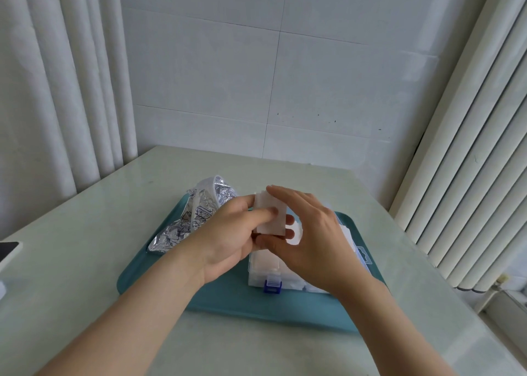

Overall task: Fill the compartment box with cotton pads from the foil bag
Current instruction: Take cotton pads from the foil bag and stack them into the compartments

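Head view, left to right: the crumpled foil bag (196, 218) lies on the far left of the teal tray (154, 278). Beside it the left hand (228, 241) pinches a small upright stack of cotton pads (269, 216), and the right hand (310, 238) clasps the same stack from the other side, just above the clear compartment box (265, 264). I'd keep those thin, soft white squares squeezed square and lower them edge-first into a free cell, or they look likely to fan apart.
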